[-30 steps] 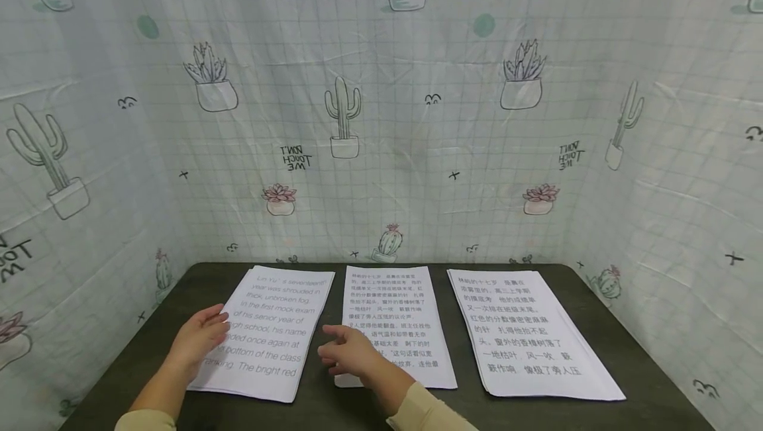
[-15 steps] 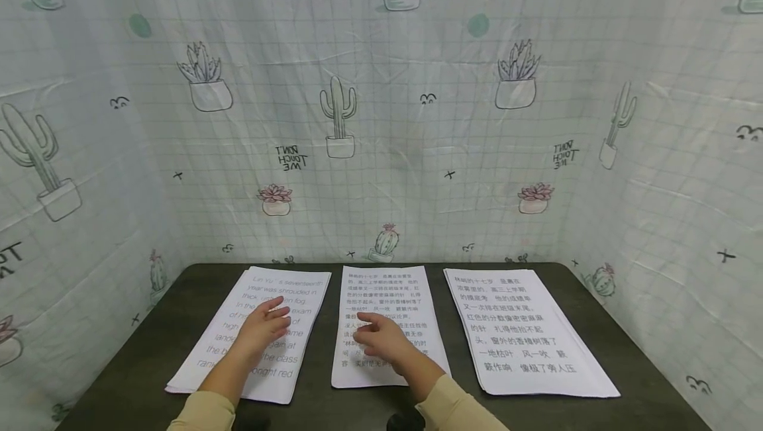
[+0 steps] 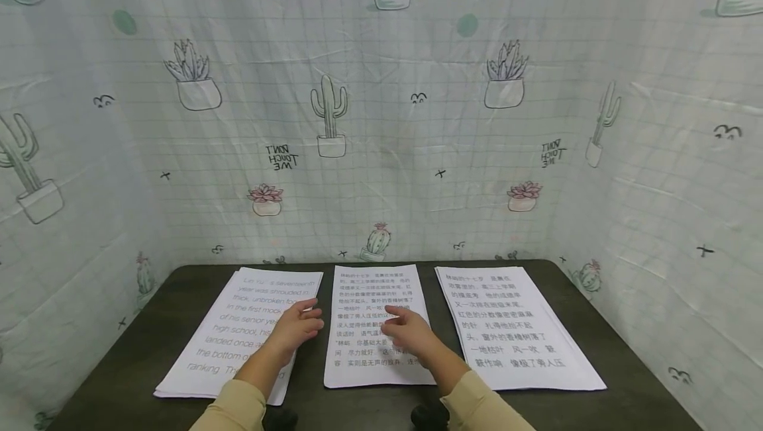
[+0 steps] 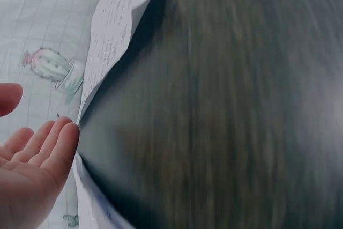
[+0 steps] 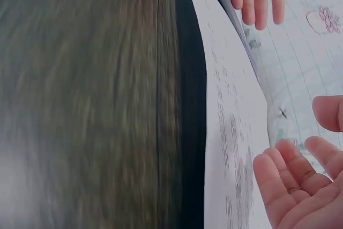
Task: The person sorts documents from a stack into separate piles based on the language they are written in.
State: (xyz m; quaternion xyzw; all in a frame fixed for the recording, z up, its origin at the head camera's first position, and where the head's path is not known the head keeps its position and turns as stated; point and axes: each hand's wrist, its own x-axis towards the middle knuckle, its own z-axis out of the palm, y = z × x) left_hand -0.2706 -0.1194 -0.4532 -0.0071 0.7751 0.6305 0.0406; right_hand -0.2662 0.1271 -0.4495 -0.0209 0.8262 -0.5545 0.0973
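My left hand [image 3: 295,326] hovers at the right edge of the left paper stack [image 3: 220,345], which bears English print. Its fingers are relaxed and slightly bent, with nothing in them. Over the right part of the middle paper stack [image 3: 357,351], printed in Chinese, is my right hand [image 3: 417,337], also holding nothing. Both palms face inward. In the left wrist view, the left hand [image 4: 37,170] has its fingers extended and apart from the thumb. The right wrist view shows the right hand [image 5: 300,186] with loosely bent fingers above a sheet.
A third stack of Chinese-printed paper [image 3: 507,332] lies to the right. All the stacks rest on a dark table [image 3: 131,338] with strips of bare surface between them. A cactus-patterned curtain [image 3: 381,120] encloses the back and sides.
My left hand has moved right, from the left stack's left side to its right edge. My right hand has shifted right and slightly up over the middle stack. The stacks stay put.
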